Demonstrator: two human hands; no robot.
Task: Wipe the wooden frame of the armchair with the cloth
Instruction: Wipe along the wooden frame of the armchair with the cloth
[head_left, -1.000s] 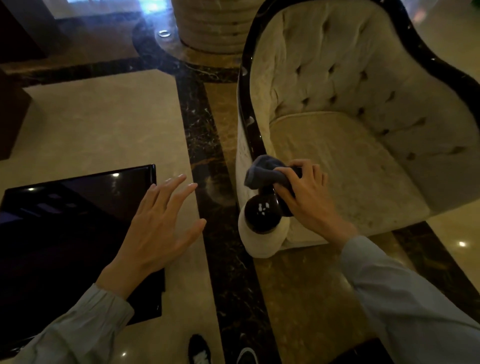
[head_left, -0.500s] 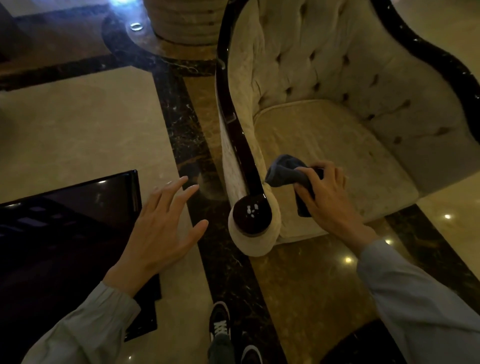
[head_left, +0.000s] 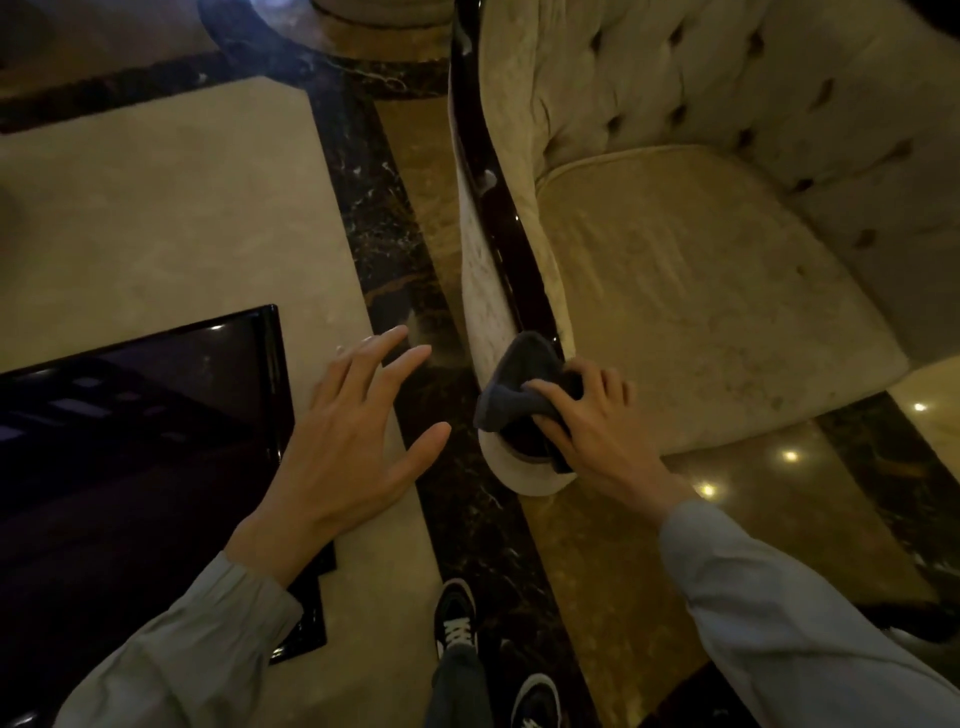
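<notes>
The right hand has its fingers curled round a dark cloth, pressing it onto the rounded scroll end of the armchair's near arm, at about 5 o'clock from the middle of the view. From there the glossy dark wooden frame runs up toward 12 o'clock along the arm, between the pale outer panel and the tufted seat cushion. The left hand hovers at 7 o'clock with fingers spread and straight, holding nothing, over the pale floor beside a black glossy table. The likely slip, in my judgement, is the bunched cloth sliding off the narrow curved rail onto the fabric, so that grime smears on the light upholstery or stretches of wood get missed; a loose fold could also fall out of the grip. The pale marks on the rail at about 12 o'clock may need firmer rubbing. No brand, label or legible writing shows anywhere in this dim view.
</notes>
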